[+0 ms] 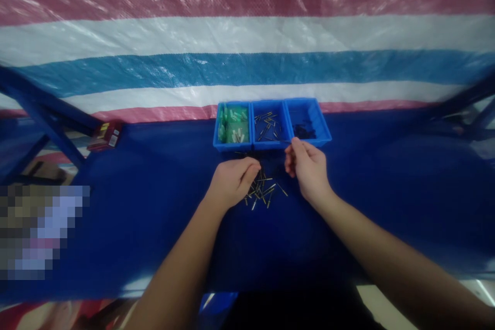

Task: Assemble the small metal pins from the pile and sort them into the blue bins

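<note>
My left hand (233, 181) is closed in a pinch at the upper left of a pile of thin metal pins (264, 193) on the blue table; whatever its fingertips hold is hidden. Close to the front edge of the right blue bin (323, 122), my right hand (311, 169) pinches a thin dark pin (285, 141) between thumb and forefinger, its end pointing left. Small black parts (303, 130) lie in that bin. More thin metal pins (266, 126) are scattered in the middle blue bin (253, 136). White small pieces (238, 135) rest on green material in the left blue bin (220, 147).
A striped plastic sheet (247, 36) hangs behind the blue table (154, 206). Dark blue frame legs (50, 113) stand at the left, beside a small red box (105, 135). A pixelated patch covers the left edge.
</note>
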`<state>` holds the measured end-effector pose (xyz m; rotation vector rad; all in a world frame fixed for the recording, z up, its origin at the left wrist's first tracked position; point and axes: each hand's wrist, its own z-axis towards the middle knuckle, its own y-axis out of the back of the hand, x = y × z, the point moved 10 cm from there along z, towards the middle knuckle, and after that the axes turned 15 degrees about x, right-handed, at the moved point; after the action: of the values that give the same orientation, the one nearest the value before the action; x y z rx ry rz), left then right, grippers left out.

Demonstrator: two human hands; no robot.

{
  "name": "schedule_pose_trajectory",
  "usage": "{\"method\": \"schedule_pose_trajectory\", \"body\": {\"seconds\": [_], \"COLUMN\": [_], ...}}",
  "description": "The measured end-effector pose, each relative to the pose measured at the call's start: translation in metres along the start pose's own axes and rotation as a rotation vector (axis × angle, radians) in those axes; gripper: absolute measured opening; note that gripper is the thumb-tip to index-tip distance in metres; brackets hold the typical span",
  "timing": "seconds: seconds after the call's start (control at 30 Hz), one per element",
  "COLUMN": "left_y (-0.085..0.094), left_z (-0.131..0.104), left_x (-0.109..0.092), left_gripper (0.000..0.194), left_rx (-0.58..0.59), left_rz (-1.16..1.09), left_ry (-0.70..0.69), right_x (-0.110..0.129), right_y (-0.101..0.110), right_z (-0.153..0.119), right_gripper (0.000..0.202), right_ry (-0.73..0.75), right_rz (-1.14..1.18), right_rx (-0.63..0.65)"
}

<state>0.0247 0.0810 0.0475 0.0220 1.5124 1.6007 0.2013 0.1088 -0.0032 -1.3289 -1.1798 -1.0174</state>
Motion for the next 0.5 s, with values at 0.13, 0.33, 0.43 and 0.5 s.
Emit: {"method": "schedule_pose_trajectory", "body": {"seconds": [0.13,0.33,0.43,0.5], "left_y": [0.000,-0.001,-0.002,-0.002], "left_z": [0.001,0.001,0.001,0.000], "left_x": [0.000,0.001,0.001,0.002], "left_gripper": [0.031,0.030,0.030,0.030], "left_rx": [0.004,0.007,0.012,0.013], "left_rz": [0.007,0.006,0.006,0.009], "left_ry": [0.007,0.007,0.010,0.013], "right_x": [0.003,0.003,-0.002,-0.003], "right_y": [0.013,0.021,0.022,0.022], "right_z": [-0.002,-0.004,-0.001,0.000], "right_gripper": [0.035,0.032,0.032,0.033], "right_ry": [0.005,-0.015,-0.037,-0.029], "right_rz": [0.059,0.041,0.022,-0.032], "right_rx": [-0.122,-0.188,-0.176,-0.164]}}
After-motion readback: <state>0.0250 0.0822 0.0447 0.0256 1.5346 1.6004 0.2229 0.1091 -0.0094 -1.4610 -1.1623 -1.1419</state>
